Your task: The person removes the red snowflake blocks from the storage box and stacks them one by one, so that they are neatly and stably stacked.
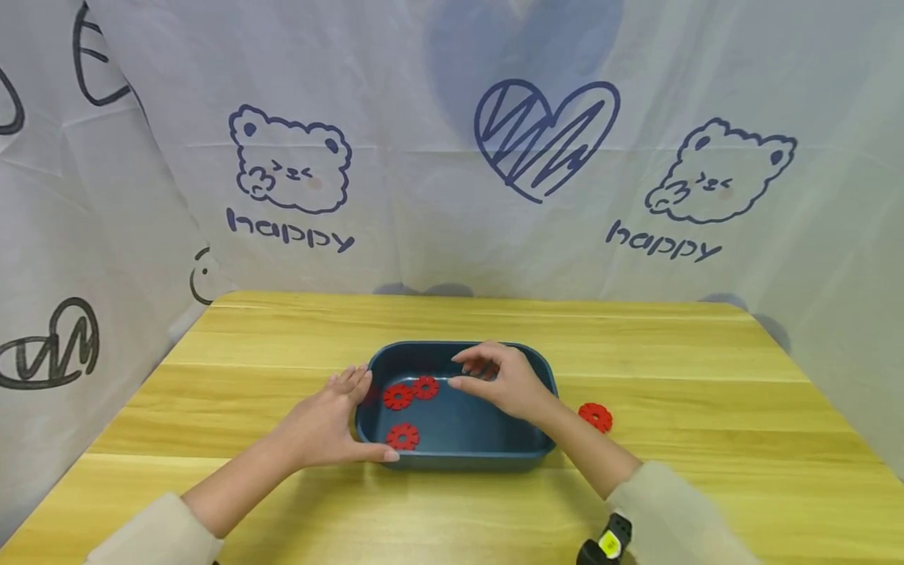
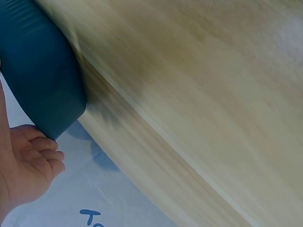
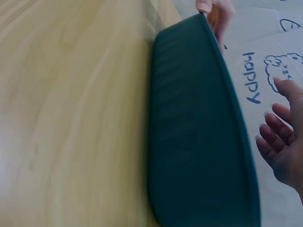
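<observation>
Bin: deep blue-green, rounded-rectangular, smooth tray-like bin [image 1: 473,428], likely plastic; stands upright on the yellow wood-grain table [image 1: 678,345], long side towards the person, open top giving both hands access.
Left hand: left hand [image 1: 326,428] grips the bin's left end, thumb along the near rim, fingers round the far part of that end. Probably steadies it; a hold at the end leaves the opening free.
Right hand: right hand [image 1: 514,386] hangs over the bin's right half, fingers loosely curved, thumb apart from forefinger. No piece visible in it; the right wrist view shows an ungripping hand too.
Bin contents: three flat red notched discs with centre holes, all in the left part. Left one of the far pair [image 1: 399,397] and right one of the far pair [image 1: 426,388] lie edge to edge, touching or slightly overlapping, cannot tell which. Near disc [image 1: 403,436] lies apart from them, by the near wall, close to the left thumb.
Bin's right half: bare floor where visible; part hidden behind the right hand.
Outside disc: matching red notched disc [image 1: 596,417] on the table, just right of the bin, beside the right forearm.
</observation>
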Available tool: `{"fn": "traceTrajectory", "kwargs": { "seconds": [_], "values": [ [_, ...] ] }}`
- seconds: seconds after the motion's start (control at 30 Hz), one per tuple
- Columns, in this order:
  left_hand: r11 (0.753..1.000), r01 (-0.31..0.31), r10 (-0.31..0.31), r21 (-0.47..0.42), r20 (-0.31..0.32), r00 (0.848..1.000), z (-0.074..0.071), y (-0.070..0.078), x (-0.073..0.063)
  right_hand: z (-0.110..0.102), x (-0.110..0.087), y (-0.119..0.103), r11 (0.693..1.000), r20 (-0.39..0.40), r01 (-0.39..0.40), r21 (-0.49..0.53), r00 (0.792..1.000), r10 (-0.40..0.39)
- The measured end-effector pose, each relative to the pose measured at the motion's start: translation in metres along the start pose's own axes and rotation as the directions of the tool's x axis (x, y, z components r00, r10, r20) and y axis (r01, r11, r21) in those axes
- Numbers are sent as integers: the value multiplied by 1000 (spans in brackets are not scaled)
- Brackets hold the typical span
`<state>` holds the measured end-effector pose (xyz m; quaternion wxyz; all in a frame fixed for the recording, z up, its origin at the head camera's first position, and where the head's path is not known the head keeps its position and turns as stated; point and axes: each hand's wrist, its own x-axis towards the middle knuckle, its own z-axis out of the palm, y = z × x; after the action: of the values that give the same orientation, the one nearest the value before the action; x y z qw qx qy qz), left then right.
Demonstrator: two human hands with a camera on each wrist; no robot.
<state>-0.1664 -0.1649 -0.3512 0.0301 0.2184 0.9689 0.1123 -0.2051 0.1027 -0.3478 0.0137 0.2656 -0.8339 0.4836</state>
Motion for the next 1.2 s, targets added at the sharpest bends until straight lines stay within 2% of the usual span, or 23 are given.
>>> {"fn": "traceTrajectory", "kwargs": {
  "seconds": [0.2, 0.33, 0.43, 0.63, 0.73, 1.0, 1.2],
  "values": [
    [1000, -1, 1, -5, -4, 1000, -1, 0, 0, 21, 7, 1, 1000, 80, 14, 13, 997, -15],
    [1000, -9, 9, 1, -7, 1000, -2, 0, 0, 33, 10, 3, 999, 159, 24, -21, 987, -21],
    [1000, -11, 11, 5, -4, 1000, -2, 0, 1, 40, 13, 5, 998, 224, 28, -53, 974, -16],
    [1000, -20, 20, 8, -3, 1000, -1, 1, 2, 49, 17, 8, 991, 322, -22, -128, 944, 63],
    [1000, -25, 25, 7, -3, 1000, -2, 2, 2, 53, 18, 10, 985, 362, -16, -172, 929, 78],
    [1000, -22, 22, -6, 4, 1000, -3, 2, 2, 58, 20, 13, 960, 408, 95, -265, 912, 22],
    [1000, -25, 25, 4, 0, 1000, -2, 1, 0, 63, 22, 11, 944, 434, 127, -304, 901, 19]
  ]
}}
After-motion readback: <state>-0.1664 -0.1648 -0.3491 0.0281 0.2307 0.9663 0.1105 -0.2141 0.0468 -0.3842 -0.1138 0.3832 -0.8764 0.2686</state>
